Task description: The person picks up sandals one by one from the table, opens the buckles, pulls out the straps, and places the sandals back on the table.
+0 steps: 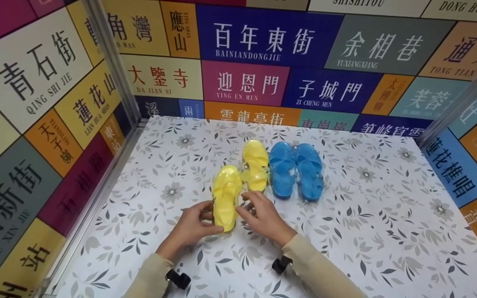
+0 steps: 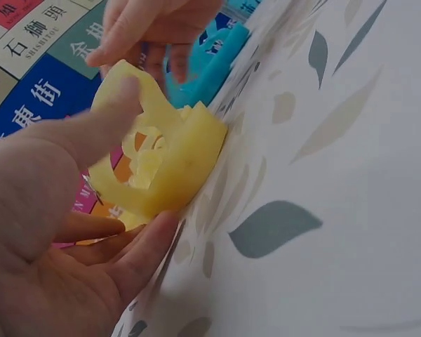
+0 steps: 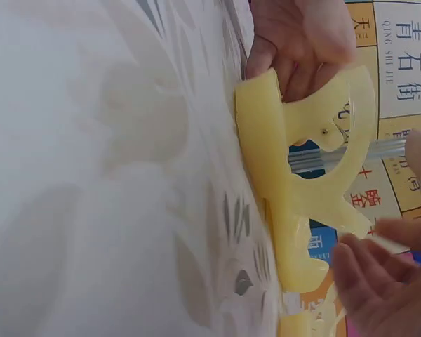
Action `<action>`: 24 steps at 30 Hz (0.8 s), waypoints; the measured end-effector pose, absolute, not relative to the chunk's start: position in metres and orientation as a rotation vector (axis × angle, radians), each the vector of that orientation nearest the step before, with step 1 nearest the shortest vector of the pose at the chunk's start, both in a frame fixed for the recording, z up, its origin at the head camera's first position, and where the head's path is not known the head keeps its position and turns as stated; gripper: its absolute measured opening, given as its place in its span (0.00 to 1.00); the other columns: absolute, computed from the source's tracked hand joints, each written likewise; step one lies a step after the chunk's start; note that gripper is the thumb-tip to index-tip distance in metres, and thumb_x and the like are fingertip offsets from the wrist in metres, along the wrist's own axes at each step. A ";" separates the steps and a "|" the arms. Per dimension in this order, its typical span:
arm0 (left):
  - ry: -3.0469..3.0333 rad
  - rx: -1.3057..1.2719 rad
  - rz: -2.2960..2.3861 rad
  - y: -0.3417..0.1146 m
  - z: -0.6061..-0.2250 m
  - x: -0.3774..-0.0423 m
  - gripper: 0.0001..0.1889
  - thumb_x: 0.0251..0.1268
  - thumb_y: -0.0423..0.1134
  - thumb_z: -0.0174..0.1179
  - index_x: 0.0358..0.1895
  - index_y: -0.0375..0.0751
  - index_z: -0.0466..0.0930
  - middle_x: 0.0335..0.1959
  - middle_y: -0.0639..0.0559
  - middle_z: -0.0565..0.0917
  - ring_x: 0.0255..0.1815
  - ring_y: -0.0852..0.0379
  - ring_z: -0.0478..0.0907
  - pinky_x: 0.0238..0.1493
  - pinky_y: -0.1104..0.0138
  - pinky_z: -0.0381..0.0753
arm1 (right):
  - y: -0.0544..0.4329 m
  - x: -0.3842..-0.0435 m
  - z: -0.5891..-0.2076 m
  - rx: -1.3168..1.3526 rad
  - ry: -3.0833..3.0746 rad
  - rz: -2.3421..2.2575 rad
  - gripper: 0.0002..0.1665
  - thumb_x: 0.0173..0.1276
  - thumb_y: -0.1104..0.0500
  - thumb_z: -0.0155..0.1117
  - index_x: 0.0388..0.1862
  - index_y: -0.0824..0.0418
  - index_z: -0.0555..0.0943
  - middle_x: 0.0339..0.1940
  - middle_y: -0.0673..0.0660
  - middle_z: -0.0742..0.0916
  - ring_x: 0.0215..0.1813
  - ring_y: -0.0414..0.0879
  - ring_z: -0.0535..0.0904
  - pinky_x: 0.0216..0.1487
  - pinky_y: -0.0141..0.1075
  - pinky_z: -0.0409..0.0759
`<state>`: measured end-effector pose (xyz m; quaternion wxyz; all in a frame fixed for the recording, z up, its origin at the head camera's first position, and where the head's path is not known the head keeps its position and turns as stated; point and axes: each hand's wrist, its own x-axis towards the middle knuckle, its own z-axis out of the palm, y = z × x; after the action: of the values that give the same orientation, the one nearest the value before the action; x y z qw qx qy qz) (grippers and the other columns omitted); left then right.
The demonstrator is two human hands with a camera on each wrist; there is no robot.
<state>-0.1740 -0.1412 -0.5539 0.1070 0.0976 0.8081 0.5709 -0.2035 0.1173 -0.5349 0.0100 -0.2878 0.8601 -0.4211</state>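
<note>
A yellow jelly sandal (image 1: 227, 194) points toward the back wall, and my left hand (image 1: 196, 223) grips its heel end. In the left wrist view the thumb lies over the sandal (image 2: 186, 165) and the fingertips are along its side. My right hand (image 1: 261, 213) is on the sandal's other side, fingers loosely bent and holding nothing. From the right wrist, those fingers (image 3: 372, 274) appear close beside the straps. The other yellow sandal (image 1: 256, 159) lies a little farther back, beyond the right fingertips.
Right of the yellow pair, two blue sandals (image 1: 283, 171) sit side by side. Everything rests on a white leaf-patterned tabletop (image 1: 371, 231). Panels with Chinese street names, such as a dark blue one (image 1: 263, 37), wall in the back and both sides. A metal rail (image 1: 116, 62) runs up the left corner.
</note>
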 end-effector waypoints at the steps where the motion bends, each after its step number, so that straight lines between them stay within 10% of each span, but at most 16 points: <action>1: 2.395 0.296 1.667 -0.141 -0.554 -0.174 0.46 0.57 0.40 0.81 0.76 0.30 0.67 0.64 0.37 0.82 0.55 0.47 0.85 0.53 0.62 0.88 | 0.118 -0.203 -0.536 -0.837 2.638 -1.320 0.31 0.81 0.47 0.61 0.70 0.69 0.75 0.57 0.62 0.83 0.50 0.49 0.86 0.50 0.42 0.87; 12: 2.480 0.319 1.635 -0.130 -0.555 -0.172 0.38 0.59 0.29 0.75 0.73 0.30 0.71 0.55 0.39 0.87 0.50 0.49 0.87 0.52 0.62 0.88 | 0.109 -0.196 -0.549 -0.700 2.443 -1.248 0.35 0.62 0.50 0.82 0.65 0.58 0.80 0.47 0.53 0.84 0.43 0.42 0.85 0.45 0.33 0.86; 24: 2.467 0.196 1.720 -0.127 -0.557 -0.175 0.36 0.56 0.25 0.75 0.71 0.28 0.74 0.52 0.40 0.87 0.52 0.47 0.87 0.53 0.63 0.87 | 0.096 -0.194 -0.547 -0.586 2.492 -1.291 0.34 0.61 0.56 0.81 0.66 0.53 0.80 0.46 0.46 0.84 0.47 0.43 0.82 0.50 0.37 0.83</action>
<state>-0.1750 -0.1270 -0.5568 0.0640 0.0649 0.8170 0.5694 -0.1939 0.0960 -0.5467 0.1367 -0.2024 0.8611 -0.4460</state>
